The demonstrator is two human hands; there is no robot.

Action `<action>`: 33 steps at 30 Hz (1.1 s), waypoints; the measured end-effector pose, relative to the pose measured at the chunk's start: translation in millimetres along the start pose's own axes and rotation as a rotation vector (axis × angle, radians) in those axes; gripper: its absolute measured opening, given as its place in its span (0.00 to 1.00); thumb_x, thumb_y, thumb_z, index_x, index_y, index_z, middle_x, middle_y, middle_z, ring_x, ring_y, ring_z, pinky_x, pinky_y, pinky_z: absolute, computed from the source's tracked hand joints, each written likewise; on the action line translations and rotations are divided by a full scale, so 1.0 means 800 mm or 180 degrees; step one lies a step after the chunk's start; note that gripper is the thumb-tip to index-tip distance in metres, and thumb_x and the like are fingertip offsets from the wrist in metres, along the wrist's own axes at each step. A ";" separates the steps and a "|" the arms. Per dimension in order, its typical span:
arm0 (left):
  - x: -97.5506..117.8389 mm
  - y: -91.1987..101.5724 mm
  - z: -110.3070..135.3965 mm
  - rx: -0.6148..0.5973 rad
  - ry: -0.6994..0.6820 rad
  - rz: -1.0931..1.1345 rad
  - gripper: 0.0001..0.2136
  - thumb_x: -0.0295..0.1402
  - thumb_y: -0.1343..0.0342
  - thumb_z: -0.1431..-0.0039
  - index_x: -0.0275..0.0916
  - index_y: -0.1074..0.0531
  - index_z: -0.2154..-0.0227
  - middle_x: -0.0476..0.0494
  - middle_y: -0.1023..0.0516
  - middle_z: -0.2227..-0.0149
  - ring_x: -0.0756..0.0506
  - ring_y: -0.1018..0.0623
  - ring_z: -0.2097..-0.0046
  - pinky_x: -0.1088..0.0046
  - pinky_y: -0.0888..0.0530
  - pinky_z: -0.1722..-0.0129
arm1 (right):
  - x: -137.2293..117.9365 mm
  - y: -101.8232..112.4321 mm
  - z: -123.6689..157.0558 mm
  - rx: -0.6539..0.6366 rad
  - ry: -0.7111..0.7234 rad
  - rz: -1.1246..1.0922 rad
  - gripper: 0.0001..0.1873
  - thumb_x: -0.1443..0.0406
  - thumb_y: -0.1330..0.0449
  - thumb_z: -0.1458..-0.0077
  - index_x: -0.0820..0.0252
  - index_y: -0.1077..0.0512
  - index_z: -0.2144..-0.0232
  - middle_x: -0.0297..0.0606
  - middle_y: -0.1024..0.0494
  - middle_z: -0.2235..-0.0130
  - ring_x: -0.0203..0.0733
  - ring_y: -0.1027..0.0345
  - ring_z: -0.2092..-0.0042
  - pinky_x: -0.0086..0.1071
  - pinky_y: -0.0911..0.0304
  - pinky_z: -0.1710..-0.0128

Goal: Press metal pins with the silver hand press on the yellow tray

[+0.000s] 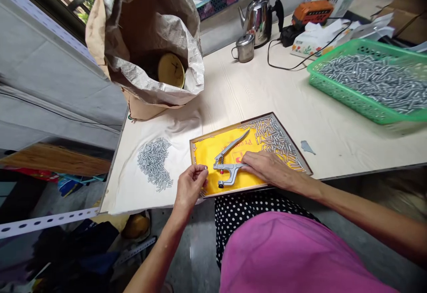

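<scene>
My right hand [263, 166] is closed around the lower handle of grey metal snap pliers [230, 166]. The pliers' other handle angles up and apart, with a spring between, and their jaw points left with a gap. Just left of the jaw, my left hand [191, 186] is closed in a pinch. A tiny bright tip shows at its fingertips, too small to name. Beneath both hands lies a shallow yellow-bottomed tray [208, 150] with a dark rim. Small metal pins [271, 137] are heaped along its right side.
A pile of small silvery pins [154, 162] lies on a white cloth [125, 186] at left. Behind it stands an open paper sack [147, 102] with a round yellowish object inside. A green basket [350, 104] of metal pieces is at right. A kettle [258, 17] and a metal cup [246, 49] stand at the back.
</scene>
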State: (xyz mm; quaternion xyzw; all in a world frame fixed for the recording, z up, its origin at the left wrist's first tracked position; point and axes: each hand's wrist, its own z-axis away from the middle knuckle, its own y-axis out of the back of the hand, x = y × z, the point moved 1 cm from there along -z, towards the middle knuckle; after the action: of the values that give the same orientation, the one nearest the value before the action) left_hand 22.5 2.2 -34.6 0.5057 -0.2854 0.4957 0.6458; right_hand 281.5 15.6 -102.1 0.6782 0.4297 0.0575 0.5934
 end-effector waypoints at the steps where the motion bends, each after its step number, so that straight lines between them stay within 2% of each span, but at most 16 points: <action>1: -0.005 -0.006 0.003 -0.0048 0.0111 0.0100 0.17 0.44 0.34 0.57 0.36 0.25 0.69 0.49 0.24 0.75 0.50 0.27 0.76 0.75 0.29 0.74 | 0.000 -0.005 -0.001 -0.0116 0.0045 -0.0006 0.13 0.61 0.53 0.29 0.58 0.32 0.64 0.38 0.25 0.66 0.39 0.35 0.67 0.33 0.46 0.68; 4: -0.019 -0.018 0.008 -0.0120 0.0288 0.0138 0.18 0.45 0.32 0.59 0.36 0.26 0.72 0.50 0.26 0.77 0.51 0.28 0.77 0.76 0.31 0.76 | -0.001 -0.013 -0.003 -0.0307 0.0130 0.0156 0.10 0.63 0.50 0.31 0.58 0.31 0.62 0.39 0.25 0.64 0.40 0.36 0.64 0.34 0.47 0.66; 9: -0.026 -0.026 0.011 -0.0392 0.0396 -0.0076 0.20 0.49 0.35 0.57 0.35 0.25 0.74 0.50 0.27 0.78 0.51 0.30 0.77 0.76 0.32 0.75 | -0.006 -0.010 -0.010 -0.0370 0.0094 0.0283 0.06 0.66 0.46 0.33 0.59 0.30 0.64 0.39 0.27 0.64 0.41 0.38 0.62 0.34 0.48 0.65; 18: -0.045 -0.037 -0.004 -0.0652 0.0406 -0.0592 0.20 0.51 0.38 0.57 0.35 0.24 0.77 0.48 0.27 0.78 0.51 0.34 0.76 0.76 0.41 0.77 | -0.006 -0.024 -0.009 -0.0391 0.0044 0.0266 0.06 0.65 0.46 0.33 0.59 0.30 0.62 0.40 0.27 0.62 0.42 0.38 0.61 0.35 0.47 0.65; 23: -0.039 -0.037 -0.007 -0.0713 0.0654 -0.0685 0.21 0.51 0.38 0.61 0.34 0.25 0.77 0.50 0.31 0.80 0.52 0.37 0.77 0.76 0.43 0.77 | -0.004 -0.027 -0.010 -0.0391 0.0059 0.0269 0.05 0.64 0.44 0.34 0.59 0.31 0.62 0.39 0.27 0.60 0.42 0.39 0.61 0.35 0.47 0.64; 28: -0.033 -0.037 -0.011 -0.0914 0.0659 -0.0998 0.21 0.52 0.38 0.60 0.35 0.26 0.80 0.51 0.33 0.82 0.52 0.39 0.77 0.75 0.45 0.76 | -0.008 -0.022 -0.011 -0.0491 0.0046 0.0223 0.05 0.64 0.45 0.33 0.59 0.31 0.62 0.39 0.27 0.61 0.42 0.39 0.61 0.35 0.48 0.64; 31: -0.032 -0.038 -0.013 -0.1097 0.0653 -0.1123 0.22 0.53 0.39 0.60 0.36 0.30 0.84 0.52 0.37 0.84 0.53 0.41 0.78 0.75 0.47 0.76 | -0.010 -0.015 -0.009 -0.0603 0.0023 0.0095 0.06 0.64 0.47 0.32 0.59 0.31 0.62 0.39 0.27 0.61 0.43 0.39 0.60 0.36 0.46 0.63; 33: -0.031 -0.038 -0.015 -0.1179 0.0656 -0.1158 0.22 0.54 0.38 0.61 0.37 0.31 0.85 0.53 0.38 0.84 0.53 0.42 0.78 0.74 0.48 0.76 | -0.008 -0.008 -0.011 -0.0643 0.0046 0.0007 0.08 0.60 0.45 0.33 0.59 0.31 0.59 0.41 0.26 0.57 0.44 0.37 0.57 0.37 0.42 0.60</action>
State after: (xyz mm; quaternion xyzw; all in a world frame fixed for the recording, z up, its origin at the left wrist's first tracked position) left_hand 40.2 4.7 -71.4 0.3689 -0.2086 0.3598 0.8312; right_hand 269.4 17.6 -102.4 0.6150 0.4252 0.1060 0.6555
